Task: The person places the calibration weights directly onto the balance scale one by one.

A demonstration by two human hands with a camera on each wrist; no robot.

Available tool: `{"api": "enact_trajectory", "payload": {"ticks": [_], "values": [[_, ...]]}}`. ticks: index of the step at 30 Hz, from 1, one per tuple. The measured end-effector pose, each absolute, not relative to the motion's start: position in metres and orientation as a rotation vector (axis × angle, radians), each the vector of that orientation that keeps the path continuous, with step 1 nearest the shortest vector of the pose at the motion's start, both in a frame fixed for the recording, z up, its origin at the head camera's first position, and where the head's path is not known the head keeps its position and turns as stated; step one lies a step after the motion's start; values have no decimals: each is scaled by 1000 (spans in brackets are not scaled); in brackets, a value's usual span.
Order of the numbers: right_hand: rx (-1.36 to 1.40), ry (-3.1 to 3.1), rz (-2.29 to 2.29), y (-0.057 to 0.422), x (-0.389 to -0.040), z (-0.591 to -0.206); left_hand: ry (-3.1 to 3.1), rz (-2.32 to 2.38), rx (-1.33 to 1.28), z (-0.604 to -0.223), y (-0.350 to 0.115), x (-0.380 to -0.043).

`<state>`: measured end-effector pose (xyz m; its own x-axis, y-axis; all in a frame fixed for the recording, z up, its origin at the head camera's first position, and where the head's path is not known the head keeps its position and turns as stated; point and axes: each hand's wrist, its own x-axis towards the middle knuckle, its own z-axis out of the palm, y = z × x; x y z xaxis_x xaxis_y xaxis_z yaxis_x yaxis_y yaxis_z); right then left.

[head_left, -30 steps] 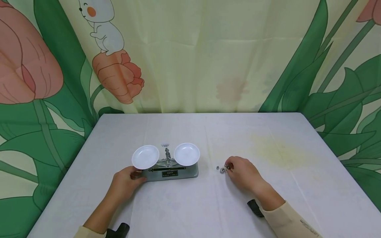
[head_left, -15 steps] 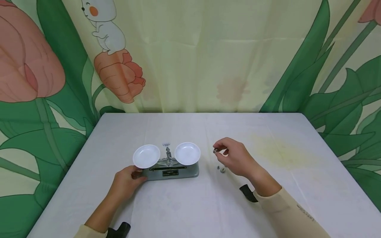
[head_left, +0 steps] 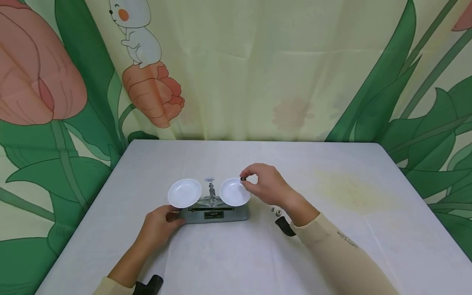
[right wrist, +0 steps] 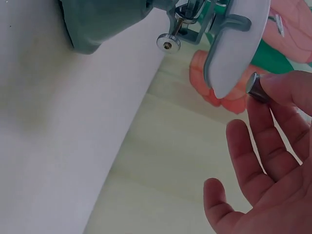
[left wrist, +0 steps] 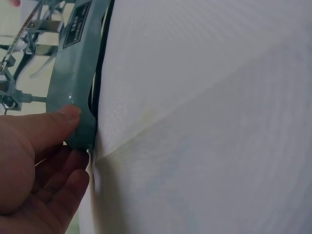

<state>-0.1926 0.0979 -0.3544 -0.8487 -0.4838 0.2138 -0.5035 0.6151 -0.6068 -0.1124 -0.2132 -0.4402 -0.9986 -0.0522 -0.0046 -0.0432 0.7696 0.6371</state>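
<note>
A grey-green balance scale point(head_left: 236, 214) with two white pans stands on the table. My left hand point(head_left: 156, 227) grips the left end of its base; in the left wrist view the thumb point(left wrist: 68, 114) lies on the base's front face and the fingers curl by its end. Between thumb and fingertips my right hand point(head_left: 271, 187) pinches a small shiny metal weight point(right wrist: 257, 87). That weight is at the right rim of the right pan point(head_left: 234, 193) in the head view. The left pan point(head_left: 184, 193) has nothing on it.
Two small metal weights point(head_left: 278, 213) lie on the white-covered table point(head_left: 221, 258), just left of the right forearm. Behind the table's far edge hangs a curtain point(head_left: 228, 82) printed with plants and a rabbit. A black wrist strap point(head_left: 285, 226) shows at the right wrist.
My right hand has lifted a weight from the table beside the other weights and carried it left to the right pan. The left hand keeps its grip on the base.
</note>
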Motion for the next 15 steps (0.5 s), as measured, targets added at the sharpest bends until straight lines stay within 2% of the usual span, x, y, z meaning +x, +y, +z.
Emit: {"api": "enact_trajectory", "payload": {"ticks": [15], "values": [[933,-2798,776,76,-198,-362,-2946,-1067,73,-439,-213,-112]]}}
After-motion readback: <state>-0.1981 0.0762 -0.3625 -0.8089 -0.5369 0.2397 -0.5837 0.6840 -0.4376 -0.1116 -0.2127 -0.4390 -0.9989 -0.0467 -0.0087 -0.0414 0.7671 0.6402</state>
